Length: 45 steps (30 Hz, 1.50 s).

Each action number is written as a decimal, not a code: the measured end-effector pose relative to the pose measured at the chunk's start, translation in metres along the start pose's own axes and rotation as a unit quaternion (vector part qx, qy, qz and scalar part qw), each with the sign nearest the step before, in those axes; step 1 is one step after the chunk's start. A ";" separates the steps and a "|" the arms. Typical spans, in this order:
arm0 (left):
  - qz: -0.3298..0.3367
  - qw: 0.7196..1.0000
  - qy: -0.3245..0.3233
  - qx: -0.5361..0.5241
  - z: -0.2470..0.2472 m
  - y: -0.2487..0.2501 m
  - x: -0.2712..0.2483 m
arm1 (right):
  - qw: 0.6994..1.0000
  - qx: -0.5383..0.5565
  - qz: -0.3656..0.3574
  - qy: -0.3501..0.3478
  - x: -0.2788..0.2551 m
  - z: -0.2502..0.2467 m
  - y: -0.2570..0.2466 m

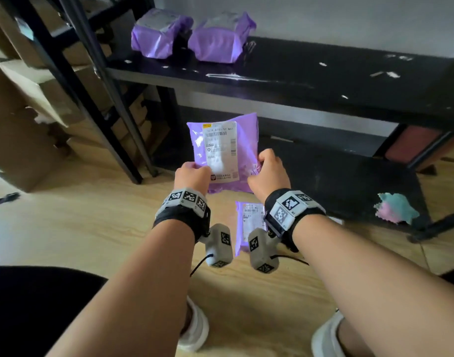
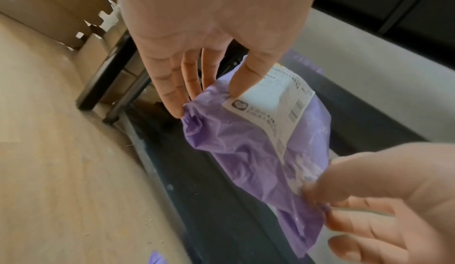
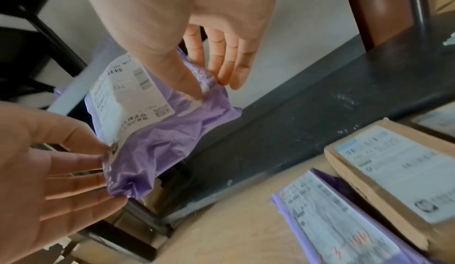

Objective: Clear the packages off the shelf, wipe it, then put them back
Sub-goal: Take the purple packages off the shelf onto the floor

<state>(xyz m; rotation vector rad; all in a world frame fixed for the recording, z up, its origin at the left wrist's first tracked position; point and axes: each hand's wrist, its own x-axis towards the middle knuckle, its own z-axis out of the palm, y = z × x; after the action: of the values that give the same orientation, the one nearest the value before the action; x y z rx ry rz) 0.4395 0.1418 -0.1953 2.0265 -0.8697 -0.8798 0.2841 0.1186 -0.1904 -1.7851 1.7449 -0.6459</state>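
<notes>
A crinkled purple package with a white label hangs between both grips — left hand and right hand each pinching a lower corner — in front of the black shelf.

Two purple packages on shelf

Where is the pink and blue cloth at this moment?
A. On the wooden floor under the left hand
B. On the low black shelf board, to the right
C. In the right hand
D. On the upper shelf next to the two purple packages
B: the head view shows the pink and blue cloth lying on the low black shelf board, right of both hands, which hold a purple package.
</notes>
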 end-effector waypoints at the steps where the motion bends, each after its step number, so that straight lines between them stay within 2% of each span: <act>1: -0.010 1.000 -0.009 0.009 0.001 -0.009 0.004 | 1.000 -0.003 0.007 -0.015 0.000 0.009 0.004; 6: -0.089 0.995 -0.043 0.016 0.011 -0.050 0.023 | 0.993 -0.034 0.054 -0.099 0.009 0.055 0.029; 12: -0.184 0.979 -0.068 0.053 0.025 -0.104 0.047 | 0.968 -0.095 0.105 -0.209 0.025 0.107 0.058; 18: -0.209 0.968 -0.088 0.110 0.042 -0.142 0.069 | 0.937 -0.167 0.122 -0.283 0.036 0.152 0.082; 22: -0.227 0.954 -0.125 0.148 0.055 -0.156 0.079 | 0.917 -0.211 0.132 -0.311 0.042 0.169 0.095; 25: -0.228 0.949 -0.139 0.167 0.061 -0.160 0.085 | 0.911 -0.221 0.134 -0.321 0.046 0.175 0.100; 32: -0.180 0.947 -0.182 0.194 0.076 -0.159 0.095 | 0.905 -0.266 0.134 -0.304 0.051 0.177 0.103; 40: -0.153 0.942 -0.187 0.231 0.066 -0.142 0.087 | 0.923 -0.217 0.120 -0.293 0.049 0.160 0.096; 45: -0.115 0.950 -0.155 0.244 0.046 -0.111 0.078 | 0.940 -0.214 0.082 -0.253 0.048 0.129 0.074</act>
<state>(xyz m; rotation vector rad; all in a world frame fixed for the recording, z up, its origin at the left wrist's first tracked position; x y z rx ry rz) 0.4759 0.1177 -0.3314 2.4942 -1.1237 -1.2311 0.3192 0.0782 -0.3370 -1.8356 1.7143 0.2750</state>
